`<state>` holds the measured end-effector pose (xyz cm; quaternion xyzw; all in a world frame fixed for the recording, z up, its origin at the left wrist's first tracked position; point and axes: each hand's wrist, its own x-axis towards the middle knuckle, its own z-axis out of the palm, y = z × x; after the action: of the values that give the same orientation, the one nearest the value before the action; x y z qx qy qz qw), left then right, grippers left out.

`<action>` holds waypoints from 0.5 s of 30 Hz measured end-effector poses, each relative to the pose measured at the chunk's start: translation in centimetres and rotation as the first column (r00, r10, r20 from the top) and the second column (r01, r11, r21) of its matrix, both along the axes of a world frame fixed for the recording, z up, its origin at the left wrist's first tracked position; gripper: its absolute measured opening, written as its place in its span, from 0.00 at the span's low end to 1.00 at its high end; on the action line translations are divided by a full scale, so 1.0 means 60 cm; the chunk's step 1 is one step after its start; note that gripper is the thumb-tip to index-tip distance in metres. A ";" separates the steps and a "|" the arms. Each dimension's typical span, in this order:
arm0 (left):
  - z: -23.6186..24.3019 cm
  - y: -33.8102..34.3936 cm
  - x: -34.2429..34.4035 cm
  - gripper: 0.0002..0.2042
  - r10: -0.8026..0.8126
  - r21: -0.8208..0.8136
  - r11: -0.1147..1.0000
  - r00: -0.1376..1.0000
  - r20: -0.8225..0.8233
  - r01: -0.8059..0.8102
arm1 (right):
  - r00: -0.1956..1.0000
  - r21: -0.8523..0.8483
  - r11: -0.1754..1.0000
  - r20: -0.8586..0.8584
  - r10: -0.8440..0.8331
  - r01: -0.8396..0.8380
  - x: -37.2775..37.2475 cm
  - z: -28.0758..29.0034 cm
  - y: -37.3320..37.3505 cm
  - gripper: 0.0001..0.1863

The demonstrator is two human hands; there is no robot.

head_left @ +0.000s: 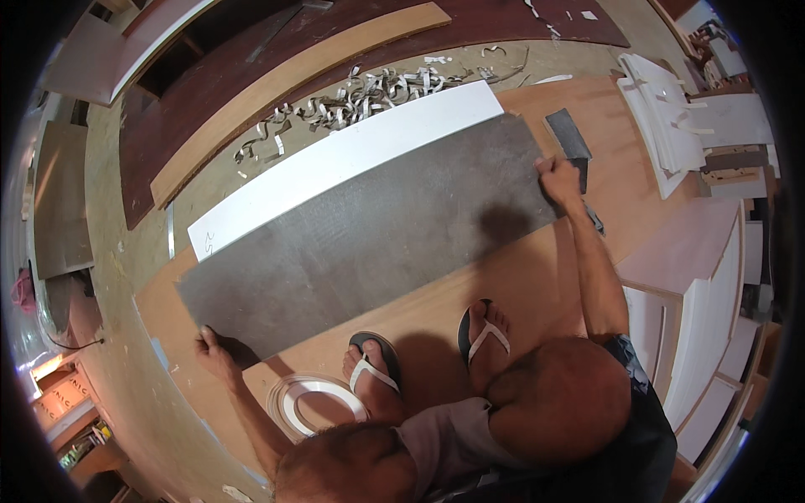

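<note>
A long dark grey laminate sheet [360, 226] lies slantwise in front of me. My left hand [215, 354] grips its near left corner, with the thumb on top. At the right end, my right hand [560, 180] is closed on the sheet's short edge. Past the far long edge shows a white board [360, 163] with a pencil mark at its left end; the grey sheet seems to cover part of it. Dark grey offcuts [568, 134] lie beside my right hand. A coil of white edge banding [293, 408] rests near my left forearm.
Beneath everything is a brown wooden board [470, 285], where my sandalled feet stand. Curled trimmings [369, 96] are heaped beyond the white board. Farther off lie a wooden plank [310, 63] and a dark red panel [138, 159]. White panels [662, 117] and a cabinet [688, 285] stand right.
</note>
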<state>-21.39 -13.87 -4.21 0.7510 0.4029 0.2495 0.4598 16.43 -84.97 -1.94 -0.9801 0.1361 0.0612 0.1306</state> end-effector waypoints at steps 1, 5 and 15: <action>0.022 -0.003 0.005 0.17 0.022 0.021 0.999 0.993 0.114 -0.025 | 0.996 0.120 0.992 0.083 0.022 -0.031 0.006 0.015 -0.001 0.28; 0.087 0.002 0.034 0.18 0.023 0.089 0.996 0.960 -0.279 0.002 | 0.993 0.094 0.996 0.119 -0.015 0.004 0.018 0.060 -0.002 0.26; -0.041 -0.012 -0.062 0.11 0.029 0.161 0.986 0.921 -0.389 0.037 | 0.923 0.083 0.993 0.384 0.042 -0.079 -0.075 -0.057 -0.063 0.18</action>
<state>-25.08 -14.58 -6.65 0.8218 0.4628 0.1266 0.3073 11.92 -88.75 -5.36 -0.9695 0.0746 -0.1199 0.2001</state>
